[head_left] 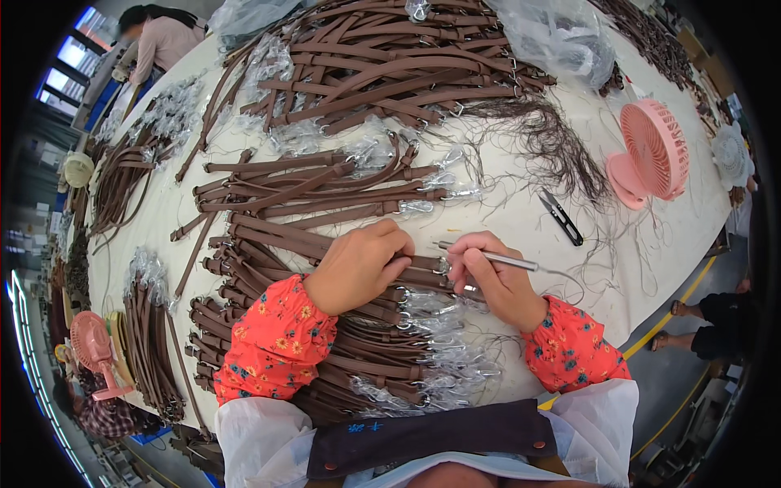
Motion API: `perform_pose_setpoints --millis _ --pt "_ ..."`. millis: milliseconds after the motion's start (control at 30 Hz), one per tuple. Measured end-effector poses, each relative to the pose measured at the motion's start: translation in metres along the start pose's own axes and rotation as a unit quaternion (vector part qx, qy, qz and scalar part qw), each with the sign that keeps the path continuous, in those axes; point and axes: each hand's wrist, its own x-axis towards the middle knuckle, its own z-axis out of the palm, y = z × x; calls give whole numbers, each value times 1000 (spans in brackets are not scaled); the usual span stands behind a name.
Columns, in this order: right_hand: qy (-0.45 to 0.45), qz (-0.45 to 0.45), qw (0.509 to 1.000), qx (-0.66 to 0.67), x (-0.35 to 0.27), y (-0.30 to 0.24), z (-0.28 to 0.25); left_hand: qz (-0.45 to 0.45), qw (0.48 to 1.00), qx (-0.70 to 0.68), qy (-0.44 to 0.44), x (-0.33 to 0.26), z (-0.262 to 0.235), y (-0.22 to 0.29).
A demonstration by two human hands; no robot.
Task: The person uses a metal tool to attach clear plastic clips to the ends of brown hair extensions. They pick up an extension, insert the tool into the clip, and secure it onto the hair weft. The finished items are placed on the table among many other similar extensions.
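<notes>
My left hand [362, 267] is closed over a brown strap [281, 237], its fingertips curled down near the strap's right part. A silver pen-shaped tool [511, 260] with a thin cord is gripped in my right hand [498, 285]. Its narrow tip points left, toward my left hand, just above the strap's metal-clasp end. The fingertips of my right hand are beside that end; whether they also pinch it I cannot tell. Below both hands lies a thick row of brown straps [366, 358], their right ends in clear plastic wrap [439, 325].
Black thread snips [561, 218] lie right of my hands, near tangled dark threads [561, 150]. A pink fan [651, 154] stands at the right, another pink fan [92, 346] at the left edge. Large strap piles [390, 65] cover the far table. A person [159, 41] works at far left.
</notes>
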Motion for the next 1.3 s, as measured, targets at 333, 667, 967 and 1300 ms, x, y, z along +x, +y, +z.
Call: perform_pose_setpoints --millis 333,667,967,1300 --pt "-106 -54 991 -54 -1 -9 3 -72 977 171 105 -4 -20 -17" --pt "37 -146 987 -51 -2 0 3 -11 995 -96 0 3 12 0" --pt "33 -51 996 -66 1 -4 1 -7 998 56 5 1 3 2" --pt "58 -8 998 10 2 1 -1 89 981 163 56 -1 13 13"
